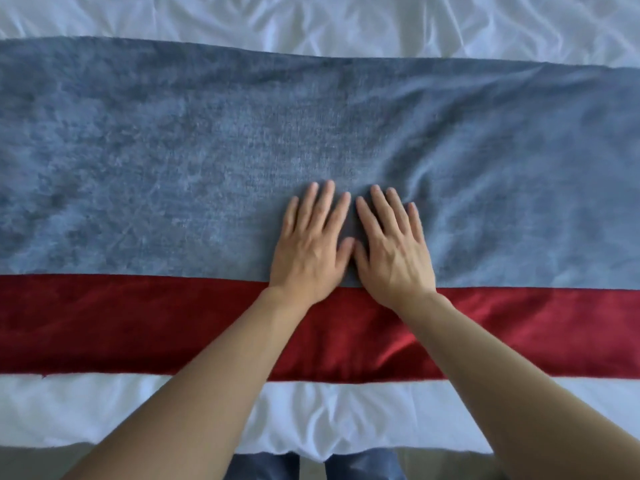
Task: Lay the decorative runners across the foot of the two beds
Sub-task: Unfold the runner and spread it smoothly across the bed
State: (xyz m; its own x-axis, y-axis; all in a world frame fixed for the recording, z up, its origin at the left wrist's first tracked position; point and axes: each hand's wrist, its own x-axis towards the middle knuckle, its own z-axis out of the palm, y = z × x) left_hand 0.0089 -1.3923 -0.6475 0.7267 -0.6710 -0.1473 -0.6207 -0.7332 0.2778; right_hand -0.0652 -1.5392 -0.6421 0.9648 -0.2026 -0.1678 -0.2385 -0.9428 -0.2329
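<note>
A decorative runner (173, 161) lies flat across a white bed (346, 22), spanning the whole view from left to right. Its wide upper part is grey-blue plush, and a red velvet band (138, 323) runs along its near edge. My left hand (311, 244) and my right hand (391, 247) rest side by side, palms down, on the grey-blue part just above the red band. The fingers of both hands are straight and spread, with the thumbs nearly touching. Soft creases fan out in the fabric to the right of my right hand.
White duvet shows beyond the runner's far edge and as a strip (86, 410) below the red band, down to the bed's near edge. My legs in blue jeans (360, 465) stand against that edge.
</note>
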